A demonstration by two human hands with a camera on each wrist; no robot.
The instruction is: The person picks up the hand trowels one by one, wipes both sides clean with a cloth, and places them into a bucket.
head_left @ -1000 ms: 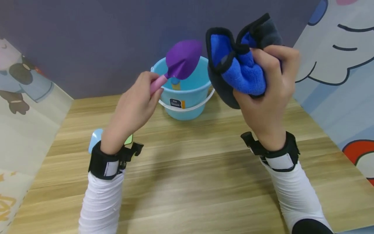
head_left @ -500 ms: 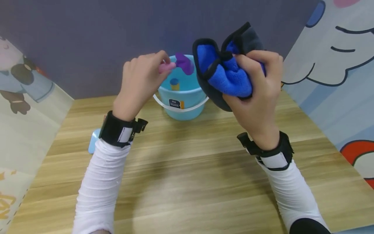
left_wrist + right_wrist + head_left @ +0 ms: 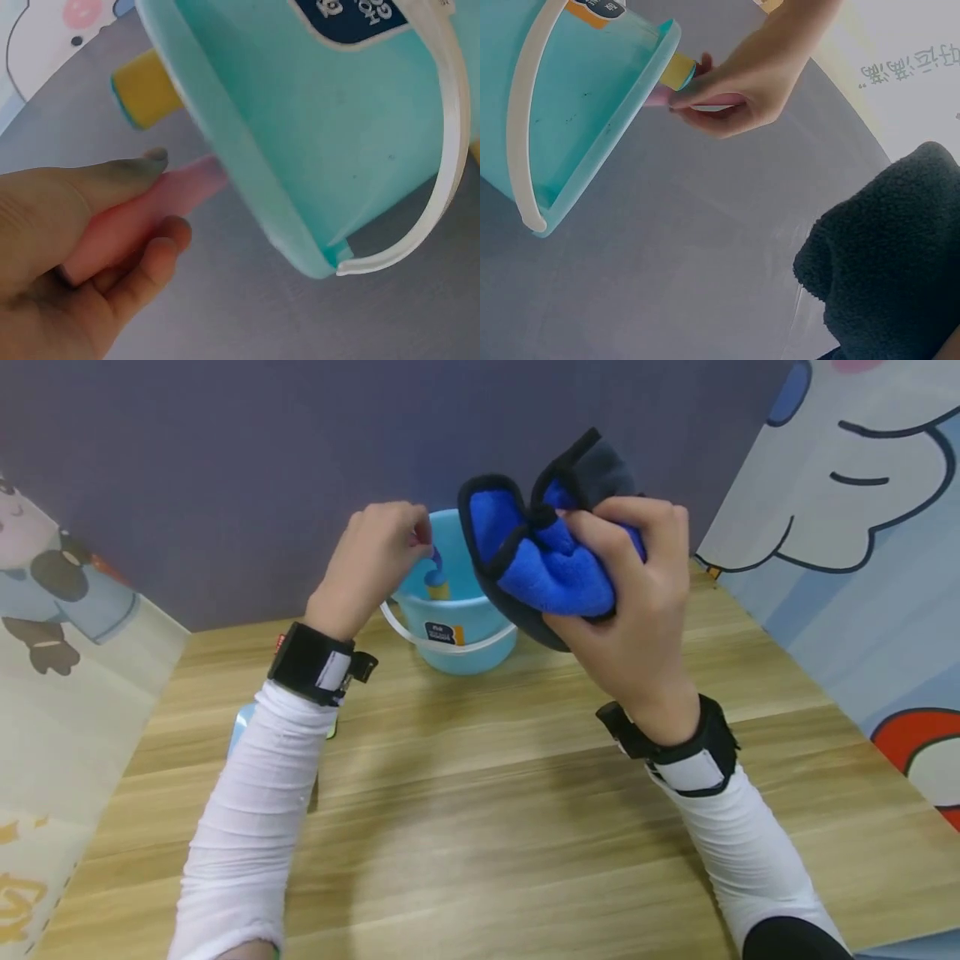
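My left hand (image 3: 367, 560) reaches over the left rim of a light blue toy bucket (image 3: 483, 622). It pinches the pink handle (image 3: 127, 221) of a toy shovel between thumb and fingers. The shovel's purple blade reaches down into the bucket and is mostly hidden. Beside it, the yellow end (image 3: 146, 90) of another item with a blue part sticks out past the rim in the left wrist view. Up in the air to the right of the bucket, my right hand (image 3: 637, 585) grips a bunched cloth (image 3: 555, 577), blue on one face, dark grey on the other, edged in black.
The bucket stands at the back of a wooden table (image 3: 480, 827), its white handle (image 3: 405, 631) hanging in front. Half covered by my left arm are a light blue item (image 3: 242, 720) and a small red one (image 3: 280, 642). A dark grey wall (image 3: 262, 485) rises behind.
The left hand has brought the shovel over the bucket and lowered its blade inside. My right hand has shifted left and slightly down, still holding the cloth, which now overlaps the bucket's right side.
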